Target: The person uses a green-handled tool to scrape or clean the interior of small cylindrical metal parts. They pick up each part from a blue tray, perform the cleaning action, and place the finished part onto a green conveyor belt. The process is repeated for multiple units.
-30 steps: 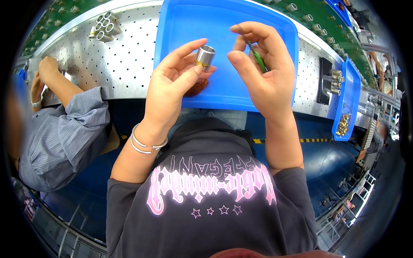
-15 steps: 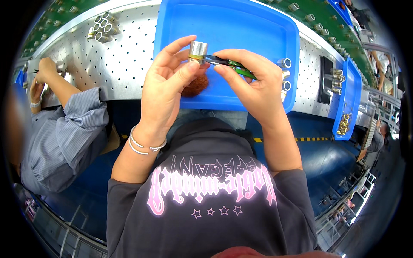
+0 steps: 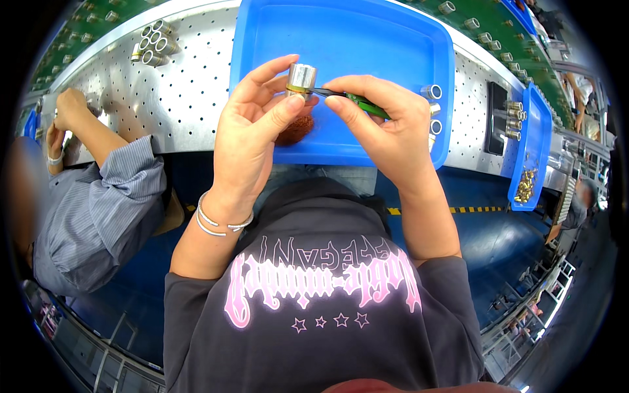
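My left hand (image 3: 252,118) pinches a short silver metal cylinder (image 3: 302,75) between thumb and fingers, with a yellowish band round its lower part. My right hand (image 3: 386,121) grips green-and-black tweezers (image 3: 363,105). The dark tips of the tweezers reach the cylinder's side near the band; whether they hold anything there is too small to tell. Below my left hand a reddish-brown clump of fine strands (image 3: 296,131) lies in the blue tray (image 3: 354,156), partly hidden by the hand.
Several metal cylinders (image 3: 431,92) stand along the tray's right side, and another group (image 3: 152,42) on the perforated metal table (image 3: 196,85). A dark flat device (image 3: 496,118) lies right, beside a smaller blue tray (image 3: 532,131) with small brass-coloured parts (image 3: 525,187). A person (image 3: 98,209) works at left.
The arms of the tweezers have come closer together at the cylinder. Both hands stay almost in place; the large blue tray appears slightly farther left in view.
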Available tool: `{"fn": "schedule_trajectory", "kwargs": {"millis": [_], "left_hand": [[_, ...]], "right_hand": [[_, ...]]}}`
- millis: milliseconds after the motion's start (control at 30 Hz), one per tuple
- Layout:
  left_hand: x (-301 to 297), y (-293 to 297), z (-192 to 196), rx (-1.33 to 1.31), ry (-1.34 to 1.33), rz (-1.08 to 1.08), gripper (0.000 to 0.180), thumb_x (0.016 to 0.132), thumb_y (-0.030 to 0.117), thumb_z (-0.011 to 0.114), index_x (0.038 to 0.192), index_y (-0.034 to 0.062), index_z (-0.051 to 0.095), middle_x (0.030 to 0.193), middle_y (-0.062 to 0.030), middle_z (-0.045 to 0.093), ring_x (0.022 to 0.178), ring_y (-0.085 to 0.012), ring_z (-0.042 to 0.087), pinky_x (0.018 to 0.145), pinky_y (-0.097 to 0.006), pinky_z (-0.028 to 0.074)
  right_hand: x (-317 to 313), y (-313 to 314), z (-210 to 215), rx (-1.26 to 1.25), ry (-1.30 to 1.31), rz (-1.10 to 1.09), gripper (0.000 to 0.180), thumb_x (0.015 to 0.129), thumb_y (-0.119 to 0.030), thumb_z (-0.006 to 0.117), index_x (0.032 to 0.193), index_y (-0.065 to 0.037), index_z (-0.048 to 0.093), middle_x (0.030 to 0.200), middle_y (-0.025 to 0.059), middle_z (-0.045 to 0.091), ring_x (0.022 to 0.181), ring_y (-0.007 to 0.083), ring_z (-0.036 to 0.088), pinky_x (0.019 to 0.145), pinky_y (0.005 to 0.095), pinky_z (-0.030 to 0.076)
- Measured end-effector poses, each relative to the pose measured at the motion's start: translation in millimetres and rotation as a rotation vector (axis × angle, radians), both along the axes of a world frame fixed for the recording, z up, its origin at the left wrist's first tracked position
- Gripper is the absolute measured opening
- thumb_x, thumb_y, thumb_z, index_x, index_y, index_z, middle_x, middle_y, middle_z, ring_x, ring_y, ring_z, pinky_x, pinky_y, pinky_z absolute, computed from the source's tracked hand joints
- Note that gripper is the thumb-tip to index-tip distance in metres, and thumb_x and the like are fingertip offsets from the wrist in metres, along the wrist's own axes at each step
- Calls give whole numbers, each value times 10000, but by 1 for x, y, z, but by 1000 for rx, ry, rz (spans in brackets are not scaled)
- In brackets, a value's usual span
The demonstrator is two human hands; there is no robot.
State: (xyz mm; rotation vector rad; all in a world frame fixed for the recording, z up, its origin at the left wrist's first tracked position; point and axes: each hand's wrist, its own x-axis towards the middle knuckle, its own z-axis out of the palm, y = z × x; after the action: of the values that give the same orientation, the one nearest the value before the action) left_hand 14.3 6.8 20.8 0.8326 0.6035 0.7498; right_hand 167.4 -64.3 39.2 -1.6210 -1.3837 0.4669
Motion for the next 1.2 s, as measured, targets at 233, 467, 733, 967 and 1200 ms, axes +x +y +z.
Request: {"fn": "schedule_trajectory", "kwargs": {"millis": [233,467,733,967,1200], "left_hand": [[0,0,0,-87,-67,-39,425,868,85,602,1265,2,472,1077,-108,598,968,-180,609,835,-293,493],[-1,1,-4,-125,-8,-67,426,879,88,590,1281,31,462,1070,-80,591,905,-139,602,806,-273,492],[2,1,-3,-140,-51,-67,416,878,86,592,1271,37,465,1063,-76,592,900,-128,594,811,-266,479],[3,5,-5,-244,-105,-90,419,881,109,587,1272,18,467,1055,-85,598,953,-162,610,836,-256,487],[1,5,-8,-192,-93,-80,423,890,125,577,1280,13,457,1070,-106,602,940,-175,622,832,-259,493]], "right_hand": [[-4,0,-3,-59,252,-26,190,742,-143,714,888,-47,639,778,77,655,658,208,635,595,272,488],[-5,7,-8,-61,85,71,191,708,-75,688,877,-34,608,831,92,609,750,250,605,648,295,479],[-9,9,-10,102,12,16,181,682,10,634,851,-28,584,913,94,603,792,269,605,658,320,490],[-7,8,-11,119,60,10,230,671,80,587,869,-31,555,963,111,611,834,274,604,666,315,489],[-9,9,-11,128,78,42,118,763,51,632,822,1,543,1002,68,618,552,20,347,499,166,315]]}}
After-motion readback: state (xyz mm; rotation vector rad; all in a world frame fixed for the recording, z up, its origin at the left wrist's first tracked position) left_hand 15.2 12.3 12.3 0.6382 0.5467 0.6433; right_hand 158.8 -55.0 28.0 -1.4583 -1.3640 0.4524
